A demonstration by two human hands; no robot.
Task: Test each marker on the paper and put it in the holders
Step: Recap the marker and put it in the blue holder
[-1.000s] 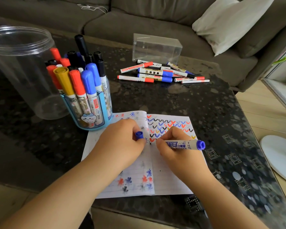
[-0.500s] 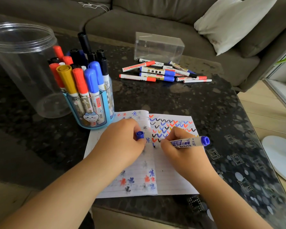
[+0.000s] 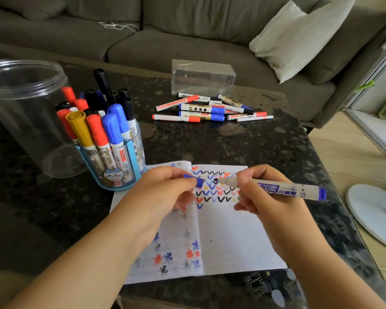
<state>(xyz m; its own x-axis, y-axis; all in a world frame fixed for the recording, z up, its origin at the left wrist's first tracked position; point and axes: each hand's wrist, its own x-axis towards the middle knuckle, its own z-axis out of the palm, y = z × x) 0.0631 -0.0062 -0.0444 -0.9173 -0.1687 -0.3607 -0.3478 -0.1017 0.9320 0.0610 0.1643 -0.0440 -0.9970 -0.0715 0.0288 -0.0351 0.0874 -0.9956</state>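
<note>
A: What is nearest?
B: An open lined notebook [image 3: 221, 237] on the dark speckled table [image 3: 243, 141], its pages covered in coloured check marks and small stars.

A: And the hands?
B: Both are raised just above the paper. The right hand [image 3: 267, 197] grips a blue whiteboard marker [image 3: 276, 188], uncapped, lying level with its dark tip pointing left. The left hand [image 3: 163, 192] pinches the blue cap [image 3: 195, 180], its open end facing the tip, just apart from it.

A: Further back?
B: To the left, touching the notebook's corner, stands a blue-trimmed clear pen holder [image 3: 120, 166] packed with upright markers: red, blue, black, one yellow. Beside it is a large clear round jar [image 3: 25, 112]. Beyond the middle lies a loose pile of markers [image 3: 207, 109], with a clear rectangular box [image 3: 202, 77] just behind. A grey sofa [image 3: 187, 36] with a pale cushion [image 3: 299, 36] lies farthest.
</note>
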